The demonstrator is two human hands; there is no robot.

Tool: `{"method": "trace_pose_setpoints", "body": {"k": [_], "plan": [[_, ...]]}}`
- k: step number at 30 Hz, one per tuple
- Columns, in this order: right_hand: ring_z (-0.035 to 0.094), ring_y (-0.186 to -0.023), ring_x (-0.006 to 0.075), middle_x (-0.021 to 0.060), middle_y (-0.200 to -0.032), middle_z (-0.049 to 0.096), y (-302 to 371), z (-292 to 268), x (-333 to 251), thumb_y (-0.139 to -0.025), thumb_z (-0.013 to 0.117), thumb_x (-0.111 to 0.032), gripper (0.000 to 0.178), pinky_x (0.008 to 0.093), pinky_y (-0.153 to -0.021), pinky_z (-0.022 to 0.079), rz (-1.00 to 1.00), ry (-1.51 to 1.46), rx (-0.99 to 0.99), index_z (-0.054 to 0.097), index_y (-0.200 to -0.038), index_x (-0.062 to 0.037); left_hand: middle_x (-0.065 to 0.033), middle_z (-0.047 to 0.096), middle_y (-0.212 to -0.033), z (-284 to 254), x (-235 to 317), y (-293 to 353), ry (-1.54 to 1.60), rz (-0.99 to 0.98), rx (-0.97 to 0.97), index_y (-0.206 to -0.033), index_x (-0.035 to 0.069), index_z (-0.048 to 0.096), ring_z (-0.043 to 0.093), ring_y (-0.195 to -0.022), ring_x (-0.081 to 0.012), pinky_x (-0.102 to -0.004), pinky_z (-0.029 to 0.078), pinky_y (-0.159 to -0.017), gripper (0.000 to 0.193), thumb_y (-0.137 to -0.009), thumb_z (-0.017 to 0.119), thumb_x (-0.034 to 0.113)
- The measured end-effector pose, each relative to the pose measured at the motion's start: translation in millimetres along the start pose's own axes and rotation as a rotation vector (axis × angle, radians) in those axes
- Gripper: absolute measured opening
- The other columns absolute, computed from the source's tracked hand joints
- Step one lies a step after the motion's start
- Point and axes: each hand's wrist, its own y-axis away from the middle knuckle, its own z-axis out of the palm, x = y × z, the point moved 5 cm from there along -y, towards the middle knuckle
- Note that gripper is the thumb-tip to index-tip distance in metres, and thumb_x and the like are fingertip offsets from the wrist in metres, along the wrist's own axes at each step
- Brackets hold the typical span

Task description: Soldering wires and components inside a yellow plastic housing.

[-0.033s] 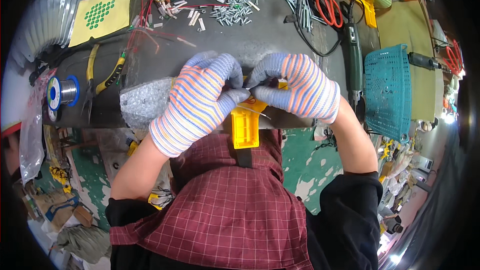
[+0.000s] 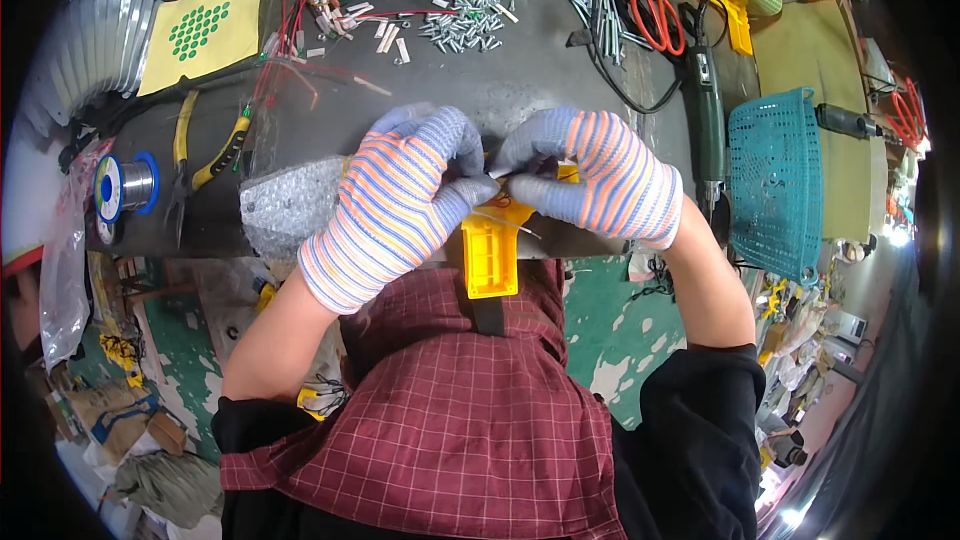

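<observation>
A yellow ribbed plastic housing (image 2: 491, 258) is positioned at the near edge of the workbench (image 2: 430, 85), partly overhanging, beneath the gloved left hand (image 2: 408, 180) and gloved right hand (image 2: 605, 178), whose fingertips are narrowly spaced; whether anything is pinched cannot be told.

Dark workbench (image 2: 560, 80) with loose screws (image 2: 465, 32), wire spool (image 2: 138, 185), yellow-handled pliers (image 2: 226, 155) and bubble wrap (image 2: 290, 205) on top

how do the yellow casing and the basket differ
The casing is yellow; the basket is teal. The casing's visible part looks smaller than the basket. The left hand and right hand partly cover the casing; the basket is clear of them. Casing and basket both look plastic.
</observation>
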Motion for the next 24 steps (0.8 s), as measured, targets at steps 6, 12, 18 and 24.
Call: {"method": "trace_pose_setpoints", "body": {"k": [6,12,18,24], "plan": [[0.064,-0.077,0.0336,0.0143,-0.084,0.065,16,-14,1,-0.085,0.067,-0.019,0.02,0.0379,-0.069,0.052,0.013,0.098,0.19,0.065,-0.099,-0.0057,-0.0072,0.058,-0.084,5,-6,-1,0.114,-0.017,-0.012,-0.092,0.002,0.057,0.058,-0.074,-0.0173,-0.0302,0.049,-0.068,0.024,-0.075,0.074,0.003],[0.061,-0.084,0.0364,0.0127,-0.085,0.061,15,-4,-8,-0.082,0.066,-0.02,0.016,0.0448,-0.072,0.049,-0.15,0.298,0.301,0.06,-0.093,-0.0091,-0.0081,0.06,-0.083,7,13,1,-0.234,0.24,0.113,-0.088,0.008,0.061,0.059,-0.084,-0.03,-0.0487,0.04,-0.099,0.016,-0.08,0.07,0.019],[0.061,-0.08,0.0331,0.0104,-0.082,0.061,26,8,4,-0.081,0.067,-0.021,0.016,0.0431,-0.072,0.048,-0.188,0.314,0.459,0.062,-0.091,-0.009,-0.0116,0.059,-0.09,13,20,8,-0.278,0.273,0.127,-0.088,0.007,0.061,0.058,-0.09,-0.0315,-0.0513,0.04,-0.1,0.015,-0.078,0.071,0.012],[0.062,-0.083,0.0309,0.0082,-0.084,0.063,38,2,8,-0.08,0.07,-0.023,0.018,0.0424,-0.075,0.048,-0.203,0.326,0.569,0.062,-0.09,-0.0093,-0.0118,0.06,-0.091,18,23,5,-0.331,0.3,0.052,-0.09,0.006,0.061,0.058,-0.09,-0.0312,-0.0509,0.041,-0.098,0.013,-0.08,0.068,0.011]]}}
